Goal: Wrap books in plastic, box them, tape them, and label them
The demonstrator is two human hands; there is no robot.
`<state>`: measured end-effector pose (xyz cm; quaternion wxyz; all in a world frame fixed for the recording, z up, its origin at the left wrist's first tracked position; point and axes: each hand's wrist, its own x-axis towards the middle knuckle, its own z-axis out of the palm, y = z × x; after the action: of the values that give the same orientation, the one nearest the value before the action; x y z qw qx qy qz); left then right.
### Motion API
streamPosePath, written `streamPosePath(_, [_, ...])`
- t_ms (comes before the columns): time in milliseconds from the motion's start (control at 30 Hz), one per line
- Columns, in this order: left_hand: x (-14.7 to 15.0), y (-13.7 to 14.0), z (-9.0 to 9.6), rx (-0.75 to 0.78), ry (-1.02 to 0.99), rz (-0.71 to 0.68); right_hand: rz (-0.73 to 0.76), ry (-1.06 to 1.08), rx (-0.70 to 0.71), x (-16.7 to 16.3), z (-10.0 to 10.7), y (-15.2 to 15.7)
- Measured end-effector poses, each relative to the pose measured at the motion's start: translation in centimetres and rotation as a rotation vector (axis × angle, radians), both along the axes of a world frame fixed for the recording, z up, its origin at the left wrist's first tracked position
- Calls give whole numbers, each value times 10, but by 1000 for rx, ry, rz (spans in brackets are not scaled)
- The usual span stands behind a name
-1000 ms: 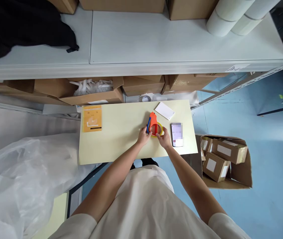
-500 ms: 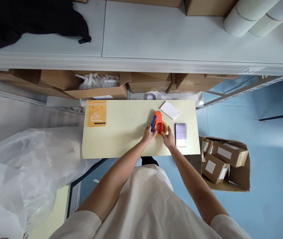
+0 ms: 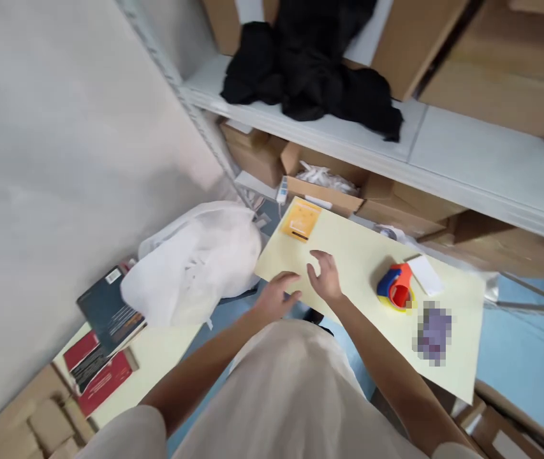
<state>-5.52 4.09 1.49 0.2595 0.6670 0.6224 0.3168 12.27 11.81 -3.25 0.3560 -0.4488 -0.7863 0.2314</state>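
Observation:
My left hand (image 3: 276, 297) is in the air by the near left edge of the pale yellow table (image 3: 348, 255), fingers apart and holding nothing. Over the table's left part, my right hand (image 3: 324, 275) is also open and bare, its fingers curved toward the left. An orange booklet (image 3: 301, 220) lies flat at the far left corner, just beyond both hands. To the right stands a red and blue tape dispenser (image 3: 398, 287) with a yellow roll, out of my grasp. A white pad or box (image 3: 425, 275) lies beside it, and a blurred-out phone (image 3: 435, 334) is nearer me.
White plastic bags (image 3: 195, 261) bulge to the left of the table. Below them, a dark book (image 3: 111, 309) and red books (image 3: 104, 379) lie on another surface. A shelf (image 3: 472, 159) with black cloth (image 3: 310, 70) and cartons (image 3: 506, 95) overhangs the back.
Both hands have let go of the tape dispenser and moved left, opening. The dispenser now stands on the table. My view has turned to the left, bringing the wall and books into sight.

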Motion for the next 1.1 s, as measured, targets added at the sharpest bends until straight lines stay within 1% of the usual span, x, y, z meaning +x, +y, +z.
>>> streamPosePath(67, [-58,-19,15,53,106,118,200,-59,28,-66,19,7])
streamPosePath(133, [-118,-35,24,77,311,421,376,-161,35,-126,35,10])
streamPosePath(167, [-145,-41,25,41,411,559,456,-209,45,-154,42,10])
streamPosePath(200, [-169,-47,25,-6,493,663,520,-251,55,-180,48,10])
streamPosePath(233, [-188,-51,22,-54,553,721,571,-289,63,-204,52,9])
streamPosePath(267, [-203,-54,18,-101,594,743,609,-323,72,-226,56,8])
streamPosePath(333, [-221,-56,7,-164,628,708,654,-395,86,-262,58,7])
streamPosePath(400, [-227,-55,-3,-205,629,655,683,-475,99,-288,57,5])
streamPosePath(467, [-230,-54,-10,-234,616,644,710,-546,108,-305,55,4])
streamPosePath(567, [-237,-57,-13,-249,588,645,704,-571,99,-318,53,2])
streamPosePath(700, [-252,-65,-7,-245,607,575,695,-526,83,-323,56,4])
streamPosePath(800, [-259,-70,0,-306,645,514,694,-557,83,-318,60,10])
streamPosePath(900, [-264,-78,6,-378,688,481,666,-524,99,-302,66,22])
streamPosePath(1000, [-273,-92,12,-392,705,519,624,-373,81,-275,76,36])
streamPosePath(1033, [-276,-96,14,-366,693,545,583,-292,69,-265,79,40])
streamPosePath(1100, [-282,-103,19,-255,648,598,423,-75,33,-244,84,44])
